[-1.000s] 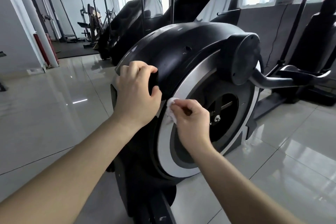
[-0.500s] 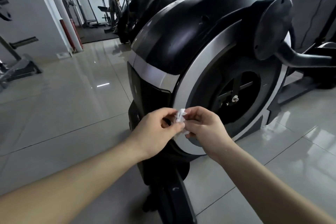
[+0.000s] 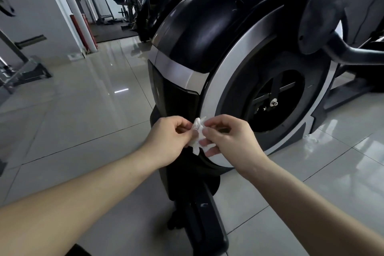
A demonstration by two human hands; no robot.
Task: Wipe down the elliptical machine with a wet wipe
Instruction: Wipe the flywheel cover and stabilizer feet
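Both hands held the wet wipe (image 3: 197,135) in front of the elliptical machine (image 3: 224,33).
The left hand (image 3: 168,141) and right hand (image 3: 230,139) each pinched the crumpled wipe between thumb and fingers — just before the silver flywheel ring (image 3: 209,97), above the tiled floor (image 3: 83,110).
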